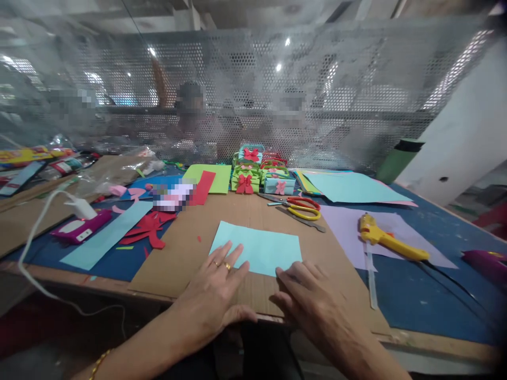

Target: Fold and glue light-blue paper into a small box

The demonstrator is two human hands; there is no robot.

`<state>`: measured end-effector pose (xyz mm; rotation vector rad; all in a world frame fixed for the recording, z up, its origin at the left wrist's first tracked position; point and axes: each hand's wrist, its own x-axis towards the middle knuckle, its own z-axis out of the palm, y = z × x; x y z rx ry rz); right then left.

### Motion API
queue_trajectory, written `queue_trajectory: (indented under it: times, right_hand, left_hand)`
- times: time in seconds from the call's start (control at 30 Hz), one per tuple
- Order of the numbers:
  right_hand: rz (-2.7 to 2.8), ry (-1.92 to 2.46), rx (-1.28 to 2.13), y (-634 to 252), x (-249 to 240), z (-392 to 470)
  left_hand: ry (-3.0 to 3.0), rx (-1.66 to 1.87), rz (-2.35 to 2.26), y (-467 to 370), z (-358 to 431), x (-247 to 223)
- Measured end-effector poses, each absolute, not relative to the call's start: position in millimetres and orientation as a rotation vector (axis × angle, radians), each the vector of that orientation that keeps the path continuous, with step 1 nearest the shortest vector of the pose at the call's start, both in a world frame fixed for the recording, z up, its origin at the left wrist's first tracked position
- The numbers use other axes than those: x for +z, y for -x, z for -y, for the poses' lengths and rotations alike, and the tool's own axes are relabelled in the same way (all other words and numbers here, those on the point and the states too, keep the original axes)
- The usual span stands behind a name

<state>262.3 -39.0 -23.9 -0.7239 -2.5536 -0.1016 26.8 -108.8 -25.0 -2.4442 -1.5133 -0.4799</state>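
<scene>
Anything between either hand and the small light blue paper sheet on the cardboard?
Nothing visible. The left hand has fingers over the near-left part of the light blue paper sheet, and the right hand meets its near-right corner. The scissors lie beyond its far edge, outside both gaps.

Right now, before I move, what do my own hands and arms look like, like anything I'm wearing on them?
Your left hand wears two gold-coloured rings, one thin and one wider, and a gold-coloured bracelet circles that wrist. Your right hand shows no ring or bracelet. Neither has a glove, and no sleeve shows on either forearm.
</scene>
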Motion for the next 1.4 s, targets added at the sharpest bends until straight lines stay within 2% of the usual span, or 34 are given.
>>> queue_trajectory:
  times: [0.07, 0.27, 0.9, 1.4]
  right_hand:
    - [2.55, 0.72, -0.093, -263.5, -25.8, 38.8]
    - [2.548, 0.747, -0.075, -267.6, -26.7, 39.6]
    - [2.548, 0.731, -0.179, -271.2, -34.2, 37.2]
    - [2.534, 0.678, -0.169, -273.4, -30.1, 36.8]
  left_hand:
    - [2.406, -0.529, 1.679, -38.9, 97.6, -11.0]
    - [2.48, -0.267, 2.156, -67.4, 56.4, 16.6]
    - [2.491, 0.076, 2.538, -49.6, 40.4, 33.6]
    - [2.451, -0.057, 2.633, 15.5, 55.4, 22.8]
